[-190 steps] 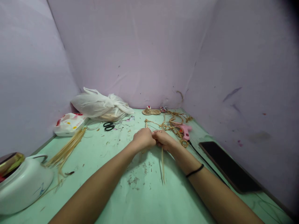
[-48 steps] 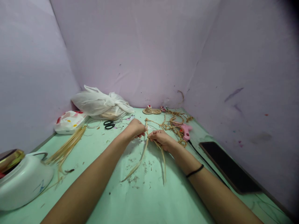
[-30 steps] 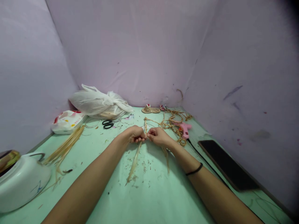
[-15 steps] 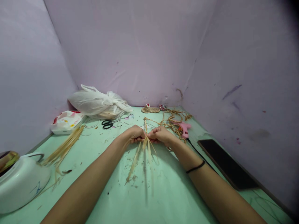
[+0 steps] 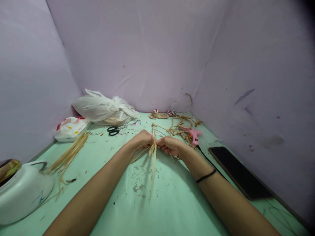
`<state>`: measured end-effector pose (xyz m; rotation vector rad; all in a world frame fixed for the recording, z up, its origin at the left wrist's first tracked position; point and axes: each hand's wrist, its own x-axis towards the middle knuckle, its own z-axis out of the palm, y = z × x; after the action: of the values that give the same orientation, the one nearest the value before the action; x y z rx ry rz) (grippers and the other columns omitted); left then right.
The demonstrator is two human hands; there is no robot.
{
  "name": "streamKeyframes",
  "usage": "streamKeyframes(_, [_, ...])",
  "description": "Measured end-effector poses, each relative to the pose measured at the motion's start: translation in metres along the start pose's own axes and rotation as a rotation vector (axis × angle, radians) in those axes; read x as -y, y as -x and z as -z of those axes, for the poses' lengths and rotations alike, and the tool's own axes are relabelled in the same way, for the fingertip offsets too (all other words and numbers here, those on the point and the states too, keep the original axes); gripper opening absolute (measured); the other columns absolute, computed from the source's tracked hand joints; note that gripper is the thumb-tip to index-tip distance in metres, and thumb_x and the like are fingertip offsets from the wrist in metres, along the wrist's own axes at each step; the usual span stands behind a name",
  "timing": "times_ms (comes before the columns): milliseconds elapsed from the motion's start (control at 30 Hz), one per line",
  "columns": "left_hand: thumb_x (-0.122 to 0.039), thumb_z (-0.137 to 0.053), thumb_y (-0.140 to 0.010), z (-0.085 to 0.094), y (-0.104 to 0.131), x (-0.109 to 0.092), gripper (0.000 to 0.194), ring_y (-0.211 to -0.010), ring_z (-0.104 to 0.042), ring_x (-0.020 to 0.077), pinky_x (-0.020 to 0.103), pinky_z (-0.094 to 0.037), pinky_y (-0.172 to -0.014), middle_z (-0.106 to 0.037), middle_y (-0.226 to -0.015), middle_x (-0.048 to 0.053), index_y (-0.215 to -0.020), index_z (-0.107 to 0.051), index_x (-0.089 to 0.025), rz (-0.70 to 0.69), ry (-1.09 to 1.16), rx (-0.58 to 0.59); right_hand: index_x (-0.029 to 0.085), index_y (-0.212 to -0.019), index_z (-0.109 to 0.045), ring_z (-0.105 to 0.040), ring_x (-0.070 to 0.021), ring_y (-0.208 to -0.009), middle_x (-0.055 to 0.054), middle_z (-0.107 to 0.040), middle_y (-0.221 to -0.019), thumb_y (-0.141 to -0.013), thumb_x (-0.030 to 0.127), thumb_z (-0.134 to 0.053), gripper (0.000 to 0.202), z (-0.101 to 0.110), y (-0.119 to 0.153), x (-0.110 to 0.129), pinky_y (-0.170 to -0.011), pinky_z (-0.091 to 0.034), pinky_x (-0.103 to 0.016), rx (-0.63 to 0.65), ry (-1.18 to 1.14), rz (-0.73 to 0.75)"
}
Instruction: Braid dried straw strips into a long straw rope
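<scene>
Head view: hands point(image 5: 145, 139) pinching straw braid point(image 5: 154, 131) between them, loose ends point(image 5: 153, 170) on near side.

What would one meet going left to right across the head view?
Rounded white pot, white plastic packet, black-handled scissors, left hand, long pale straw strand, right hand, pink plastic glue gun, black rectangular phone.

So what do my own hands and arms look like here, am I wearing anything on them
Your left hand and right hand are bare, without gloves. No sleeves show on the forearms. A thin, plain black band circles the right forearm; the left has none in view.
</scene>
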<state>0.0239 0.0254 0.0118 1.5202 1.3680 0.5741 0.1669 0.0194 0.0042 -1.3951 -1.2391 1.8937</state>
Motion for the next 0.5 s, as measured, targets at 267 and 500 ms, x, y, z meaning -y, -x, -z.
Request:
streamKeyframes(267, [-0.014,-0.055,-0.051,0.012,-0.001,-0.002,0.006,-0.035,-0.031,0.0063,0.02,-0.021,-0.036,-0.043,-0.038,-0.003,-0.056,-0.058,-0.012,0.006,-0.239,0.111,0.014,-0.05,-0.044,-0.025,-0.0019,-0.029,0.007,-0.037,-0.039,-0.059,0.011,-0.056,0.015,0.001,-0.002,-0.006,-0.032,-0.012,-0.018,-0.183,0.208,0.126])
streamKeyframes(500, [-0.024,-0.059,-0.055,-0.002,0.024,-0.032,0.011,-0.039,-0.04,0.01,0.022,-0.026,-0.04,-0.045,-0.04,0.0,-0.052,-0.056,-0.014,0.051,-0.518,-0.03,0.015,-0.053,-0.048,-0.02,-0.003,-0.03,0.008,-0.033,-0.036,-0.056,0.01,-0.05,0.007,0.002,-0.004,-0.008,-0.033,-0.01,-0.02,-0.175,0.163,0.098])
